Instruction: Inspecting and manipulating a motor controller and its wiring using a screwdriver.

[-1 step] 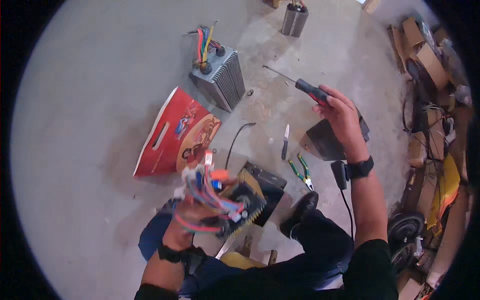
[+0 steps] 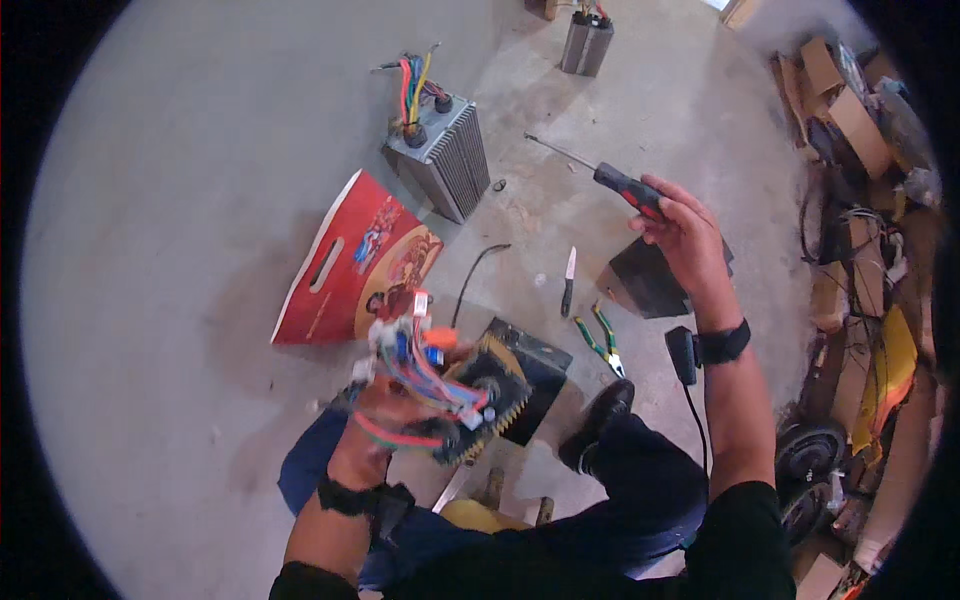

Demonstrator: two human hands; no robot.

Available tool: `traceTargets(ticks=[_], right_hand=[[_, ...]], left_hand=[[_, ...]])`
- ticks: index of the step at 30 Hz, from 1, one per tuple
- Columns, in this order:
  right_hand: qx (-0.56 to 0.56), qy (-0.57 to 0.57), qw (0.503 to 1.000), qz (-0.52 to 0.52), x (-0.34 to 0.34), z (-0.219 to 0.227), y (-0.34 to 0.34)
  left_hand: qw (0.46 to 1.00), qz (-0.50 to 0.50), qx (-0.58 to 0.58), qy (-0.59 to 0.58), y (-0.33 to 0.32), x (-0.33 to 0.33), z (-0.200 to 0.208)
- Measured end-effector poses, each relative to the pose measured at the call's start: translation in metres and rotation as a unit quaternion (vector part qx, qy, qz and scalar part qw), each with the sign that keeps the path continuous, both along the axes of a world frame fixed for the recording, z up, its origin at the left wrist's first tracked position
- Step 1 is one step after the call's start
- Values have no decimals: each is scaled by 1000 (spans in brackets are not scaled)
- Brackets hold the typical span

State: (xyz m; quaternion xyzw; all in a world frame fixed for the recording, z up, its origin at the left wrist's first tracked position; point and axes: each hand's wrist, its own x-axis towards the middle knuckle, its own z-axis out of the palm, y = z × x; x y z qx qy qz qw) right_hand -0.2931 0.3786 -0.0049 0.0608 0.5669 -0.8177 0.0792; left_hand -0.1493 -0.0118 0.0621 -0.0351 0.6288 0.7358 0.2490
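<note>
My right hand (image 2: 687, 228) is closed around a screwdriver (image 2: 627, 186) with a black and red handle. Its thin shaft points up and left, away from other things. My left hand (image 2: 388, 402) grips a finned motor controller (image 2: 492, 388) above my lap. A bundle of coloured wires (image 2: 425, 385) with white, blue and orange connectors trails from the controller over my fingers, hiding part of them. Below and beyond the controller lies a black box-like object (image 2: 535, 365). A knife (image 2: 570, 282) and green-handled pliers (image 2: 603, 342) rest on the floor between my hands.
A larger grey finned controller (image 2: 447, 155) stands ahead, beside a red paper bag (image 2: 322, 285). Another finned unit (image 2: 587, 47) is farther off. A dark plate (image 2: 650, 275) lies beneath my right hand. Cardboard and scrap (image 2: 860, 130) line the right side.
The controller in my left hand has shifted up slightly. My right hand, still holding the screwdriver, sits a little lower and farther right.
</note>
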Motion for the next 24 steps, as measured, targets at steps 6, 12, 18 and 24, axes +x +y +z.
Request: traceTargets(ticks=[6, 12, 18, 24], right_hand=[[-42, 53, 998, -6, 98, 66, -1], [-102, 41, 993, -40, 172, 75, -15], [-156, 25, 987, -26, 207, 54, -19], [-165, 14, 986, -18, 215, 45, -11]], left_hand=[[988, 98, 115, 27, -3, 5, -24], [988, 88, 87, 94, -3, 7, -22], [979, 143, 113, 91, 1, 20, -12], [969, 213, 90, 84, 2, 32, -9]])
